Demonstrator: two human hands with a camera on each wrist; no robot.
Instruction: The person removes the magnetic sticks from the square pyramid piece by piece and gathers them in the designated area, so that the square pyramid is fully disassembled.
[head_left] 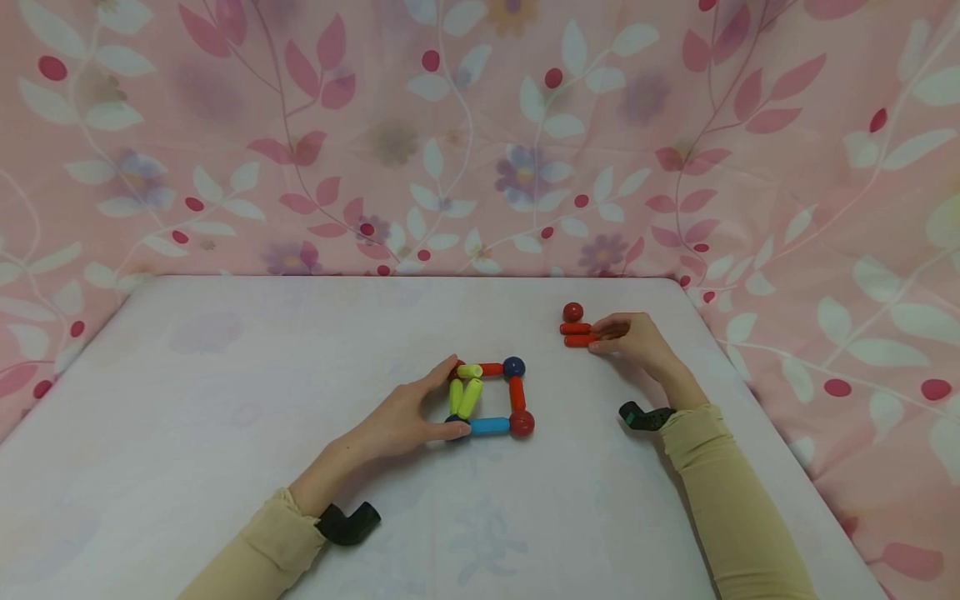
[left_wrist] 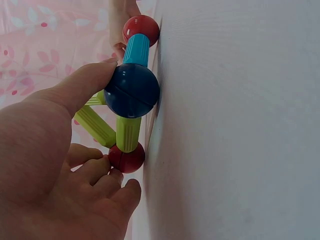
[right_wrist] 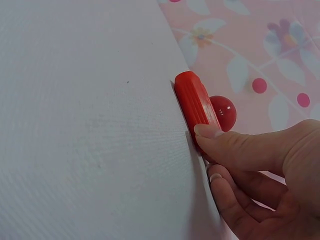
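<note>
A square frame of magnetic building rods and balls lies mid-table. Its near side is a light blue rod [head_left: 490, 426], ending in a red ball [head_left: 522, 423] at right. Red rods meet at a blue ball [head_left: 513, 367] in the far right corner. Yellow-green rods [head_left: 470, 398] rise from the left side. My left hand [head_left: 390, 421] grips that side, thumb on a dark blue ball [left_wrist: 132, 90], fingertips at another red ball [left_wrist: 127, 157]. Farther right, my right hand [head_left: 637, 342] pinches the nearer of two loose red rods [right_wrist: 194, 100] between thumb and fingers.
A loose red ball [head_left: 573, 312] sits just beyond the two red rods. The white-covered table [head_left: 225, 375] ends at the back against a pink floral cloth [head_left: 480, 150], which also hangs along the right side. Dark wrist mounts [head_left: 349, 525] stick out from both sleeves.
</note>
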